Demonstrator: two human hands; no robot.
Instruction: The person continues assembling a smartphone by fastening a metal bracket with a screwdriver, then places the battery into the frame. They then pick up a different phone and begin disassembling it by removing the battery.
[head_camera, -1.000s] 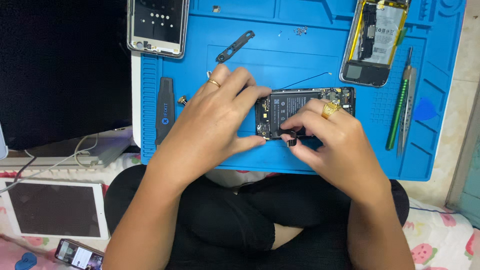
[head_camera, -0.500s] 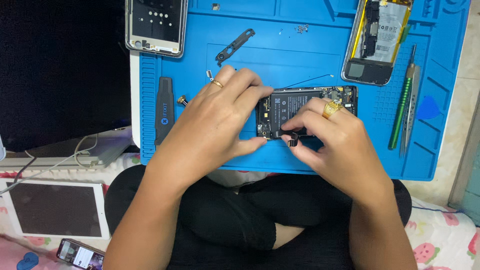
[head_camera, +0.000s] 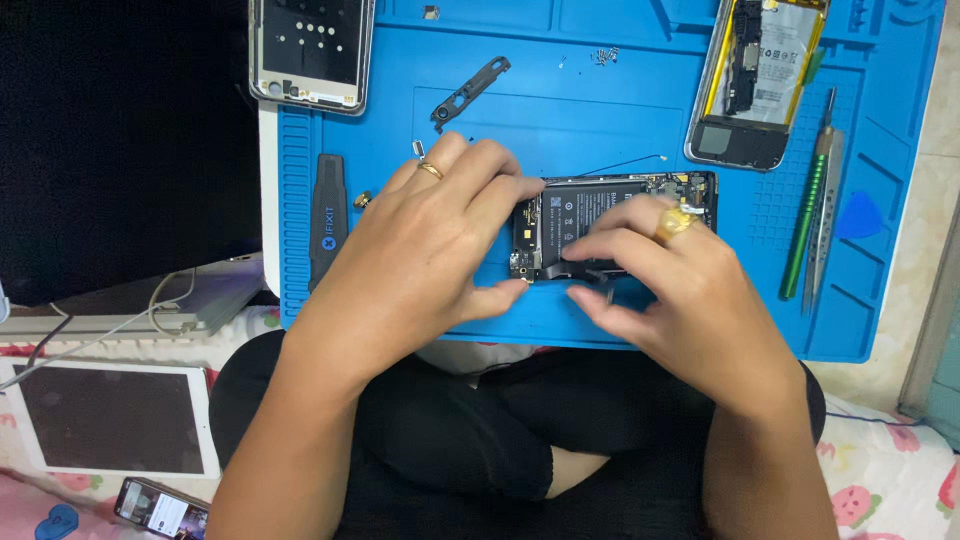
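Near the lap, both forearms come up from the bottom edge over crossed legs in black and meet at the front of a blue work mat (head_camera: 620, 110). Left hand (head_camera: 420, 250): fingers half spread and bent, fingertips on the left end of an opened phone (head_camera: 600, 215), thumb pressed near its lower corner; it steadies the phone, not wrapped round it. Gold ring on one finger. Right hand (head_camera: 680, 300): fingers curled over the phone's lower right edge, thumb and forefinger drawn close together at a small dark part there. Whether anything is pinched between them, cannot tell; the spot is blurred and partly covered. Large gold ring on this hand. Phone lies flat on the mat, long side across, insides showing, lower half hidden by fingers.

Left of the hands, a black pry tool (head_camera: 326, 225) lies lengthwise. Right, a green screwdriver (head_camera: 805, 225) beside tweezers. Farther back: a loose black bracket (head_camera: 470, 92), a phone frame (head_camera: 310, 50) cut off at the top, a second opened phone (head_camera: 758, 80) at the far right, also cut off.
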